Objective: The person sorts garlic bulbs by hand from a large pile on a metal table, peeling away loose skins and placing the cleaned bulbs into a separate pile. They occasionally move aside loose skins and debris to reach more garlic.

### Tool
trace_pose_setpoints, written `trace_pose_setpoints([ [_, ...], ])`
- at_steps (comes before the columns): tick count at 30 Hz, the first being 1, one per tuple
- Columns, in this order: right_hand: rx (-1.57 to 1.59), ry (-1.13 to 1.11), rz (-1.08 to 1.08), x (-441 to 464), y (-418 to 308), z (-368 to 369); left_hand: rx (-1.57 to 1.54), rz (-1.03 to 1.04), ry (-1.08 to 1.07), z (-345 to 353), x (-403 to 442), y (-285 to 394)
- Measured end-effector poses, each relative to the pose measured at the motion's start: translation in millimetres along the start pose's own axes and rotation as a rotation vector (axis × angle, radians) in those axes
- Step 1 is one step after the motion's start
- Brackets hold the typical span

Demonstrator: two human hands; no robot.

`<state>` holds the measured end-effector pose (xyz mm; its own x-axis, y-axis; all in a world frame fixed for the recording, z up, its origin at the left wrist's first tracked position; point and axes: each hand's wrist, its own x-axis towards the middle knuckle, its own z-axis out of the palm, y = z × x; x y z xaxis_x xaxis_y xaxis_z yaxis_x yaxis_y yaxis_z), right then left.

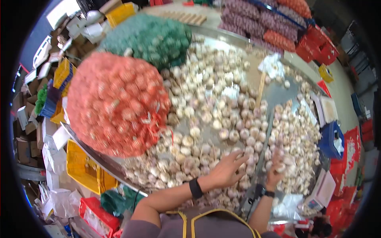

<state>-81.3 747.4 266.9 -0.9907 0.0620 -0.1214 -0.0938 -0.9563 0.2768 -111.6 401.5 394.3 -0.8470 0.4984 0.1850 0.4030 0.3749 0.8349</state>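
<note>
Handling should be easy: garlic [234, 136] lies loose on the worktop [282, 93], both sides of the divider [266, 139]; prob. light, firm, w/ slippery papery skin; grip round the belly. L hand [227, 171] open, fingers spread; R hand [274, 175] blurred, can't tell if gripping. No legible labels.
</note>
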Motion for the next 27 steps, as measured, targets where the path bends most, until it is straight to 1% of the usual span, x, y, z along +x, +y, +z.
trace_pose_setpoints([
  [1,0.199,0.051,-0.030,-6,27,40,0.007,-0.024,0.028,-1,-3,-4],
  [2,0.190,0.069,-0.044,-9,35,53,0.005,-0.052,0.056,0,-6,-8],
  [3,0.176,0.095,-0.063,-11,37,54,0.023,-0.057,0.060,-2,-10,-13],
  [4,0.187,0.069,-0.048,-6,44,46,0.046,-0.038,0.071,-2,-12,-13],
  [6,-0.552,0.188,-0.250,2,69,16,-0.002,-0.198,-0.071,-2,-14,-13],
  [8,-0.545,0.151,0.148,14,93,-28,-0.043,-0.174,-0.085,-12,-15,-5],
  [10,-0.240,-0.055,0.617,23,165,-41,-0.008,-0.166,-0.079,-18,-25,-3],
  [12,-0.800,0.146,0.531,1,262,13,0.010,-0.277,0.072,-14,-45,-40],
  [13,-0.910,0.024,0.625,-1,281,13,0.168,-0.449,0.108,-31,-60,-40],
  [14,-1.010,-0.089,0.720,-7,294,9,0.008,-0.471,0.156,-56,-76,-37],
  [15,-1.078,-0.060,0.851,-13,311,8,-0.145,-0.490,0.209,-82,-92,-33],
  [16,-1.141,-0.042,0.986,-13,323,9,-0.137,-0.595,0.243,-102,-112,-26],
  [17,-1.135,0.002,0.991,-8,326,10,-0.148,-0.475,0.417,-110,-142,-41],
  [18,-1.383,-0.213,1.088,2,331,10,-0.241,-0.496,0.614,-123,-172,-52],
  [19,-1.623,-0.454,1.176,16,337,10,-0.106,-0.546,0.727,-149,-203,-56],
  [20,-1.736,-0.474,1.063,33,335,-3,-0.058,-0.615,0.999,-169,-257,-94],
  [21,-1.845,-0.494,0.950,52,329,-20,-0.086,-0.600,1.256,-196,-298,-107],
  [22,-2.015,-0.492,0.794,74,328,-28,-0.050,-0.767,1.407,-223,-333,-104],
  [23,-2.175,-0.494,0.630,97,328,-34,-0.116,-0.792,1.583,-236,-343,-93],
  [24,-2.239,-0.540,0.438,117,333,-40,-0.179,-0.809,1.763,-245,-352,-87],
  [25,-2.320,-0.530,0.380,135,340,-40,-0.169,-0.819,1.771,-246,-370,-98],
  [26,-2.315,-0.530,0.393,151,347,-45,-0.152,-0.854,1.768,-242,-389,-117],
  [27,-2.419,-0.630,0.394,165,350,-52,-0.138,-0.891,1.760,-239,-400,-128],
])
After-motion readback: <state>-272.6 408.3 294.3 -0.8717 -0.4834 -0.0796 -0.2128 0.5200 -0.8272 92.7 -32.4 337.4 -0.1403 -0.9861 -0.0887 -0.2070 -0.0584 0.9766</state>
